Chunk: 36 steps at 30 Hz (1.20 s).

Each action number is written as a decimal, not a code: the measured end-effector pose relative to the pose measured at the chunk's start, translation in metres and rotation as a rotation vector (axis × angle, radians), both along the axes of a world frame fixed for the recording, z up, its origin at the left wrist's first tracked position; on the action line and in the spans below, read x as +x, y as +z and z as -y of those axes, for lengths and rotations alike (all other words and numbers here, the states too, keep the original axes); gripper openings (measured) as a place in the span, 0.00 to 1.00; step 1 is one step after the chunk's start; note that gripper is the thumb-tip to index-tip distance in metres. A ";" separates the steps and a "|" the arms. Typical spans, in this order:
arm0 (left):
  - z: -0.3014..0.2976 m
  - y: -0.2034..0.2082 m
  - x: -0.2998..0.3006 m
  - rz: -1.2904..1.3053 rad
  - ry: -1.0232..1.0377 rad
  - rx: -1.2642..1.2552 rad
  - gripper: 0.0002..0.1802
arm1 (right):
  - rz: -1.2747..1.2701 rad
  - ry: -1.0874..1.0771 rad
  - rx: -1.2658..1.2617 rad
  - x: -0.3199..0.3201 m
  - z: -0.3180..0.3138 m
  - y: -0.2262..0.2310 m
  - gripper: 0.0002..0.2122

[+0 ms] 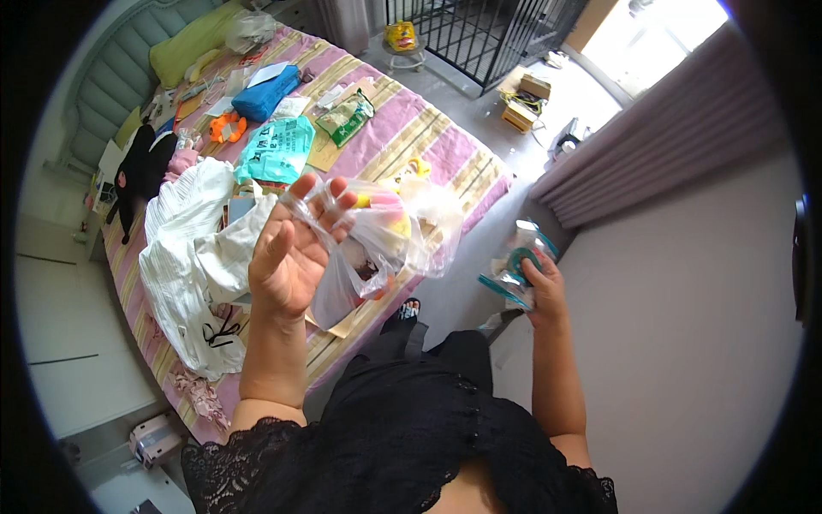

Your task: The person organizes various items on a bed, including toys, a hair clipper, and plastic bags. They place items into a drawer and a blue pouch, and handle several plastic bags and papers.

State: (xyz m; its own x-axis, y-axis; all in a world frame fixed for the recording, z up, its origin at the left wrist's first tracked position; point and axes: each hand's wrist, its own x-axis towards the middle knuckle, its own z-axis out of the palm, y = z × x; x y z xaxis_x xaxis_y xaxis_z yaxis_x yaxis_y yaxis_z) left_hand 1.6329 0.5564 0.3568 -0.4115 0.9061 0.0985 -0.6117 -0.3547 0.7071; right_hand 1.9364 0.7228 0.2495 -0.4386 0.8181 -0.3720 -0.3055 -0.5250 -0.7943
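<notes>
My left hand (295,257) is raised over the bed, palm up, its fingers partly curled and apart. The handles of a thin clear plastic bag (334,278) are looped over those fingers. Yellow and pink things show through the bag's film, too blurred to name. Out to the right, beside the bed, my right hand (546,287) grips a clear plastic packet with teal edges (516,264). Its thumb presses on the front, and what lies inside the packet cannot be made out.
The striped bed (454,141) carries a white garment (184,248), a teal bag (278,147), a green packet (347,118), a blue pouch (265,94) and an orange toy (228,128). A black metal cage (462,38) and cardboard boxes (521,111) stand beyond. A grey curtain (651,137) hangs right.
</notes>
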 end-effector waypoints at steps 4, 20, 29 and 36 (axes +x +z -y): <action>-0.104 0.013 -0.020 -0.082 0.069 0.051 0.40 | -0.027 0.012 0.023 0.025 -0.123 0.001 0.13; -0.421 0.014 -0.077 0.278 0.633 -0.323 0.26 | -0.004 0.346 -0.081 -0.003 -0.596 -0.012 0.10; -0.544 -0.126 -0.080 0.506 0.792 -0.682 0.18 | 0.107 0.490 -0.032 -0.092 -0.769 -0.025 0.12; -0.607 -0.067 -0.125 0.244 1.024 -0.561 0.17 | 0.179 0.542 -0.119 -0.185 -0.859 -0.048 0.09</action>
State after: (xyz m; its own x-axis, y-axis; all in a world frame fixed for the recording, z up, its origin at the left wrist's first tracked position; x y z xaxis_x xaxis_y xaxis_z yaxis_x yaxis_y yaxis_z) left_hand 1.5082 1.1633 0.2895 -0.9210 0.0371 -0.3877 -0.3642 -0.4351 0.8234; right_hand 1.7517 1.5815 0.2011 -0.7049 0.4422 -0.5545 0.1653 -0.6579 -0.7348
